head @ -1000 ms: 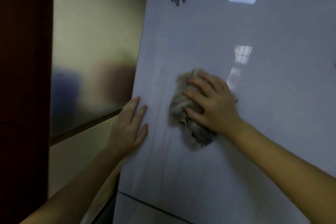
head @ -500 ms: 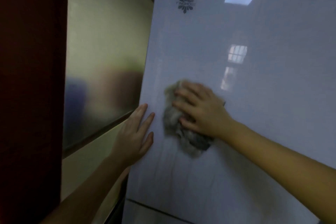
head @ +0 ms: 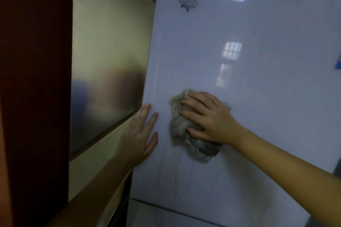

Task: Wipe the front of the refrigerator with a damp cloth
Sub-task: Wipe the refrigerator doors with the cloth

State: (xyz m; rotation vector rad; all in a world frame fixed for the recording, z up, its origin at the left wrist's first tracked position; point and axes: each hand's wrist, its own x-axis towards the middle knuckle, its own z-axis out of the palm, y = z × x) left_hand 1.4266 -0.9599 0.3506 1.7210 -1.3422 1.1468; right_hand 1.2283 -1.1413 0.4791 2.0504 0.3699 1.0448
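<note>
The refrigerator's glossy white upper door (head: 258,29) fills the right of the view, with a dark flower logo (head: 188,2) near its top left. A crumpled grey cloth (head: 180,125) is pressed flat against the door by my right hand (head: 208,118), fingers spread over it. My left hand (head: 139,134) rests flat and empty on the door's left edge, just left of the cloth. Faint wet streaks run down the door below the cloth.
A brushed metal side panel (head: 107,61) lies left of the door. A dark red upright (head: 35,79) stands at the far left. The seam to the lower door (head: 175,210) runs below. A blue sticker (head: 338,62) shows at the right edge.
The view has shifted, so the door sits further right and lower in frame. My right hand has slid the cloth a little down and towards the left edge; my left hand stays on the edge.
</note>
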